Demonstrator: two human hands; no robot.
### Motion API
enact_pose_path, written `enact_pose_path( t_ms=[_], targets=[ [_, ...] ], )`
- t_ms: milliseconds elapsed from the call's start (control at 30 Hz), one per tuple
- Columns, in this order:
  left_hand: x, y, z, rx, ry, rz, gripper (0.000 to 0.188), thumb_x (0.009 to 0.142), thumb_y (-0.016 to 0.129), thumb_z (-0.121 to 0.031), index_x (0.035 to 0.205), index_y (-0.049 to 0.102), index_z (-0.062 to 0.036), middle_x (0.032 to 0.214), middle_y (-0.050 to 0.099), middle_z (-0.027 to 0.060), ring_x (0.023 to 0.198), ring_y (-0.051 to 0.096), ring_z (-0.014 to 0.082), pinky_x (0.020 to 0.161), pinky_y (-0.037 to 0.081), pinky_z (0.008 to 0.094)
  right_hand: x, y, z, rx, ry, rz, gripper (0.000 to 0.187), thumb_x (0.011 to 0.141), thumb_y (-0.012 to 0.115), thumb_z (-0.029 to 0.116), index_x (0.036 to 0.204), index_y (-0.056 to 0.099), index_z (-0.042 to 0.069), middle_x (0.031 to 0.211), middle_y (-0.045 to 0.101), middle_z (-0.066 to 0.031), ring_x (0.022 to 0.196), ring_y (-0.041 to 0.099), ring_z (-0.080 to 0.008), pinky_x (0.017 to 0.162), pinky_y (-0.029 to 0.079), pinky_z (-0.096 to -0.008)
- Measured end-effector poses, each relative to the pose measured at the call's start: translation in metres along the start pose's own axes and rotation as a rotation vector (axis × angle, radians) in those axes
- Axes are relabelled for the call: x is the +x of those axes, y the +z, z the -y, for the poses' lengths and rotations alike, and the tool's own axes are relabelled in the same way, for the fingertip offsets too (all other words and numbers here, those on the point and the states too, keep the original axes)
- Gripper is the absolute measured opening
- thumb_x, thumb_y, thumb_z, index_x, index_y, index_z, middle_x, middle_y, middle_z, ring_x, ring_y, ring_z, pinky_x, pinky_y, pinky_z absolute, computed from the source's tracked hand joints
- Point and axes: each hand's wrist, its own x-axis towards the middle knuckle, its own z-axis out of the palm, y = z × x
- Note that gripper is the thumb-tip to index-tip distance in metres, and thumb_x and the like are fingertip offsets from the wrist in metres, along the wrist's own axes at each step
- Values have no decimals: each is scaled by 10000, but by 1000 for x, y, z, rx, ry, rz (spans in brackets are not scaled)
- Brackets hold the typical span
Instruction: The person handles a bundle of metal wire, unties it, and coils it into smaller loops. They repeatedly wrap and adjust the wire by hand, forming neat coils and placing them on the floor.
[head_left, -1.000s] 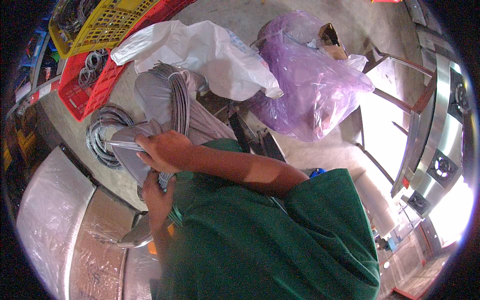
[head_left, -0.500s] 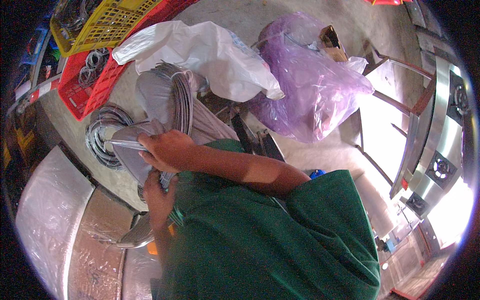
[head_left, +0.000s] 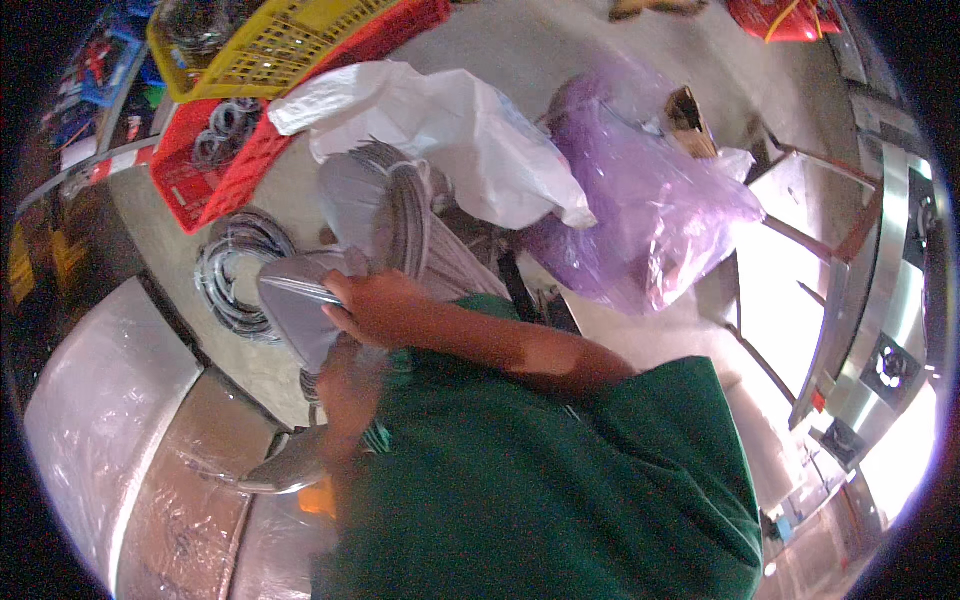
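Note:
My right hand (head_left: 378, 306) is closed on a few thin grey wires (head_left: 308, 290) that stick out past its fingers over my grey-clad knee. Just below it is my left hand (head_left: 345, 395), smeared by motion, with its fingers partly hidden, so its grip cannot be made out. A thick bundle of grey wires (head_left: 408, 220), tied near its far end, lies across my lap and runs down toward my hands. More wire ends show beside the left hand. On the floor past my knee rests a loose coil of grey wire (head_left: 240, 285).
A red crate (head_left: 195, 180) holding wire coils stands at the far left, beside a yellow crate (head_left: 270, 50). A white sack (head_left: 440, 130) and a purple plastic bag (head_left: 630, 190) lie ahead. Plastic-wrapped panels (head_left: 110, 420) are at the left; a metal frame (head_left: 800, 215) stands right.
The whole view has shifted, so the scene sits farther right in the picture. My left hand has blurred with motion. The right hand keeps its hold on the wires, and less of them sticks out.

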Motion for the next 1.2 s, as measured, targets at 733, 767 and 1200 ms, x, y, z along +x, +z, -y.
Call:
enact_pose_path(
  t_ms=[733, 767, 1200],
  targets=[
    [-83, -106, 17, -224, -169, -665, 406, 947, 614, -278, 1221, 600, 20, 1132, 652, 175, 1026, 610, 269, 933, 470, 390, 8, -13, -11, -128, -172, 0, 599, 913, 693, 399, 1250, 474, -46, 902, 692, -254, 860, 690, -441, 739, 541, -491],
    [-98, -115, 24, -228, -187, -720, 416, 954, 605, -287, 1232, 596, 21, 1129, 660, 167, 1026, 613, 261, 938, 469, 387, 9, -15, -11, -87, -173, 49, 608, 898, 715, 407, 1237, 480, -39, 894, 697, -234, 856, 699, -415, 744, 543, -474],
    [-216, 23, -1, -928, -878, -763, 342, 997, 595, -197, 1279, 594, -2, 1178, 665, 104, 1058, 620, 176, 949, 474, 315, 25, -36, -8, -311, -198, 511, 396, 834, 802, 289, 977, 553, 16, 750, 573, -44, 688, 508, -139, 655, 460, -302]
  ],
)
